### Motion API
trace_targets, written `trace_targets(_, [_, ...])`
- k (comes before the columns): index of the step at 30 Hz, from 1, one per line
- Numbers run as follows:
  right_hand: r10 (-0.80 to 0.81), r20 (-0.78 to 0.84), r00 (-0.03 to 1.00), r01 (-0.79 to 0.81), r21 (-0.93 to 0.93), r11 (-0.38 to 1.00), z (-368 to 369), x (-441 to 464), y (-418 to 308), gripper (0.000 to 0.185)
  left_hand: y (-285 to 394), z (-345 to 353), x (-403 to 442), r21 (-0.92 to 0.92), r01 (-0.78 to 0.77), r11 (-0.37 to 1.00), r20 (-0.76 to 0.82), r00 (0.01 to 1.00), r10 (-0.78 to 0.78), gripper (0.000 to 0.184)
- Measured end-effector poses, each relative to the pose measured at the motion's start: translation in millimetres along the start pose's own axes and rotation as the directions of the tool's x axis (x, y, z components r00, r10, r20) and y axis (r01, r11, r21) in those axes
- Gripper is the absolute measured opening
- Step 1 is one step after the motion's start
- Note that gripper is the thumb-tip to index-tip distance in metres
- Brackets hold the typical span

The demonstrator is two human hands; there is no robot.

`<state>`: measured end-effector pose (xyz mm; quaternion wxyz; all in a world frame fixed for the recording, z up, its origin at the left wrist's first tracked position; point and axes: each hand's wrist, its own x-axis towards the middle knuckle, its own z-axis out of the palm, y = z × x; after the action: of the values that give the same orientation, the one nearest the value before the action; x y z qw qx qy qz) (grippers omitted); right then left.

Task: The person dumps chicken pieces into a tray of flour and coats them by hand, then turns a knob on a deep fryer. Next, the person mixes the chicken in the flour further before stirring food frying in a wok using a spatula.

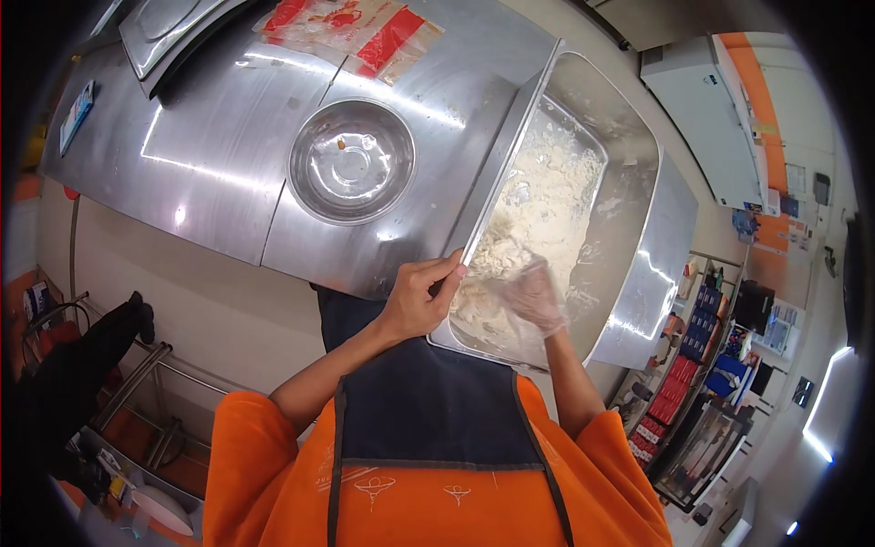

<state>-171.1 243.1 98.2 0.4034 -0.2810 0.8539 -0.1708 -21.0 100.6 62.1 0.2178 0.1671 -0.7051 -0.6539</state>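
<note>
A deep rectangular steel pan (622, 232) holds pale, clumpy flour (547, 191). My left hand (421, 296) is bare and pinches the pan's left rim near its front corner. Inside the pan, my right hand (531, 296) wears a clear plastic glove and is down in the flour at the near end. Motion smears its fingers, so whether they grip anything is hidden. To the left of the pan, a round steel bowl (352, 160) sits on the counter with a small orange-brown bit in it.
The steel counter (219, 155) carries an opened red and clear plastic bag (365, 36) at the back and a blue packet (77, 118) at the far left. A metal rack (155, 392) stands lower left. Shelves with red and blue packs (679, 387) are at right.
</note>
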Motion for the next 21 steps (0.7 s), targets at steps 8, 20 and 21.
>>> trace_targets(8, [-0.207,-0.521,0.828,-0.084,-0.479,0.874,-0.8,-6.0,57.9,0.021,1.0,0.1,0.5,-0.017,0.011,1.0,0.006,1.0,-0.011,0.028])
trace_targets(20, [-0.269,-0.176,0.947,0.199,-0.336,0.921,-52.8,-38.3,15.6,0.036,2.2,-0.2,0.7,-0.007,-0.001,1.0,-0.005,1.0,0.001,0.027])
trace_targets(21, [-0.268,-0.185,0.946,0.225,-0.221,0.949,-60.1,-42.5,-3.4,0.04,2.7,-0.2,1.1,-0.005,0.003,1.0,-0.002,1.0,-0.003,0.027])
